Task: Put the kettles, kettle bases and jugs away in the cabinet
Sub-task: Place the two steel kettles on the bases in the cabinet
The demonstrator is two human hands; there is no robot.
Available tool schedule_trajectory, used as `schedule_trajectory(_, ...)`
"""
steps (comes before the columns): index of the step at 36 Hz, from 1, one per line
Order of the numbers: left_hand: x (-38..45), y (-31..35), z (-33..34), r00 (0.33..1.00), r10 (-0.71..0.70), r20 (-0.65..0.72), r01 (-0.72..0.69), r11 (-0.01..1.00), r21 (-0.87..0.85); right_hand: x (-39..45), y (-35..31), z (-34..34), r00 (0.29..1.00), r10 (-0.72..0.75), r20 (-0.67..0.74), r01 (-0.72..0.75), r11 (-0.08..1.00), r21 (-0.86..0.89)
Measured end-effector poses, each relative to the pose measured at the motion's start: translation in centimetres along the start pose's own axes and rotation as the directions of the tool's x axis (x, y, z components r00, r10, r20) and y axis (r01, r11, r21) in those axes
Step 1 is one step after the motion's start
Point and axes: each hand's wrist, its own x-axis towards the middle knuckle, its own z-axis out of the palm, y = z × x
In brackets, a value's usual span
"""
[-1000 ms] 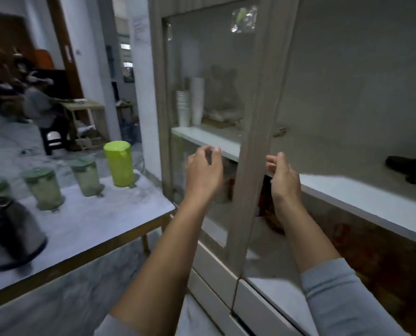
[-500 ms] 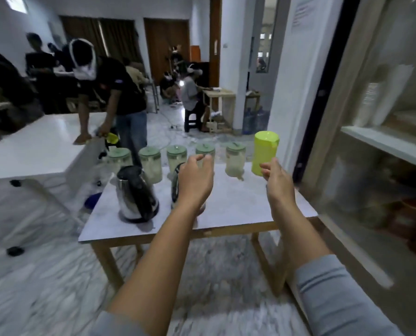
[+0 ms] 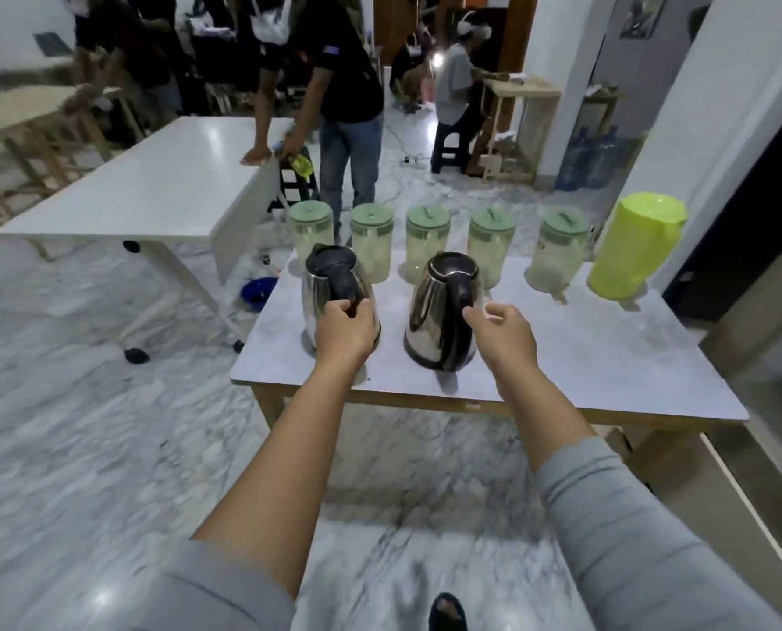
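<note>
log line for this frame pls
phase: reach for kettles | left hand: grips left kettle handle | right hand: at right kettle handle, not closed | jugs: on table

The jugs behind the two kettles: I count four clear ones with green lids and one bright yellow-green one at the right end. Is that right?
Not quite: the head view shows five clear jugs with green lids, not four. The rest holds: the bright yellow-green jug stands at the right end, behind the two kettles.
</note>
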Motion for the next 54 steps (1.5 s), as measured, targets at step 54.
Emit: schedule_trajectory(54, 11.8, 7.4, 3.0, 0.918, 0.374, 0.136, -0.36, 0.926, -0.117, 4.8, -2.3, 2.1, 0.747, 0.302, -0.592, -0.081, 0.926, 0.369)
